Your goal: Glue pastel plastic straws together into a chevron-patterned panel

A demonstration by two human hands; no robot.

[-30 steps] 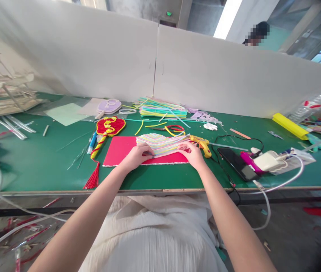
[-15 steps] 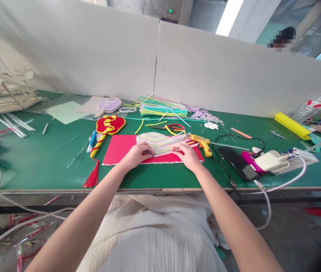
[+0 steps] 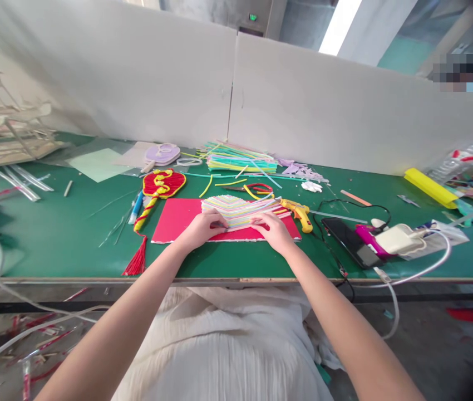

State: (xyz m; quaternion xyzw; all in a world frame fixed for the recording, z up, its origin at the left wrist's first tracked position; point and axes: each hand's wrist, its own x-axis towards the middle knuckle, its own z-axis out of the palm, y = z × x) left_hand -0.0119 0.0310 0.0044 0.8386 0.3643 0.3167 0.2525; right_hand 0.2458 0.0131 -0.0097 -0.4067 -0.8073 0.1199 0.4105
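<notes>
A striped panel of pastel pipe cleaners (image 3: 233, 210), bent into a V pattern, lies on a red board (image 3: 172, 218). Loose ends of its stems fan out to the right. My left hand (image 3: 203, 228) is closed in a pinch at the panel's lower left edge. At the lower right, my right hand (image 3: 277, 229) pinches the front pipe cleaner between thumb and fingers. Just right of it, a yellow hot glue gun (image 3: 301, 214) rests with its nozzle by the stem ends. Scissors (image 3: 257, 188) with red and yellow handles lie behind the panel.
A red and yellow fan-shaped ornament (image 3: 163, 184) with a tassel lies left of the board. Behind is a pile of pipe cleaners (image 3: 240, 161). A phone (image 3: 351, 242), a white charger (image 3: 399, 238) and cables are at right. A white partition (image 3: 345, 111) stands behind.
My right hand has shifted very slightly left along the panel's front edge; my left hand keeps its place. In the background, a blurred person has moved right.
</notes>
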